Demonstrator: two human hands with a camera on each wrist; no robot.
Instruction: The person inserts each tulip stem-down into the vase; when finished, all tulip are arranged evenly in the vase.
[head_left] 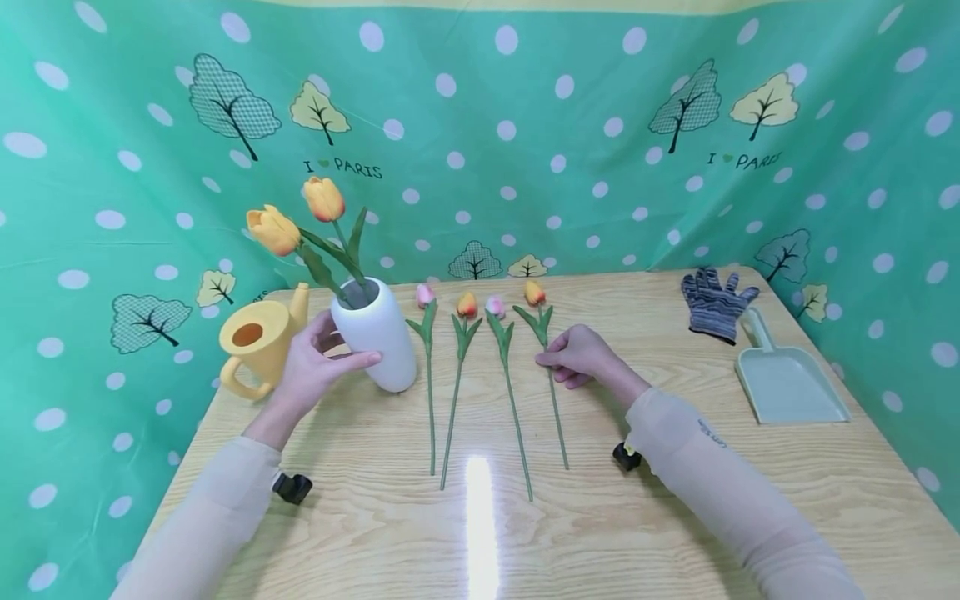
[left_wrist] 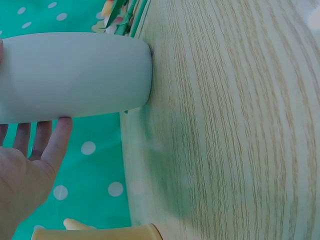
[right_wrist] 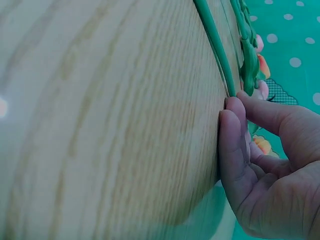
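My left hand [head_left: 307, 367] grips a white vase [head_left: 382, 342] from its left side, thumb across the front and fingers behind. In the left wrist view the fingertips touch the wall of the vase [left_wrist: 80, 75], whose base meets the table. Two yellow-orange tulips [head_left: 324, 198] with green leaves lean left out of its mouth. Farther right, my right hand [head_left: 585, 357] pinches the stem of an orange-yellow tulip [head_left: 535, 292] that lies on the table. The right wrist view shows this green stem [right_wrist: 216, 47] running into thumb and fingertips.
Left of the vase stands a yellow watering can [head_left: 262, 337]. Between the hands lie a pink tulip [head_left: 425, 294], an orange one [head_left: 467, 305] and another pink one [head_left: 496, 307]. A striped glove [head_left: 716, 304] and a pale dustpan [head_left: 791, 387] lie at right on the wooden table [head_left: 570, 533].
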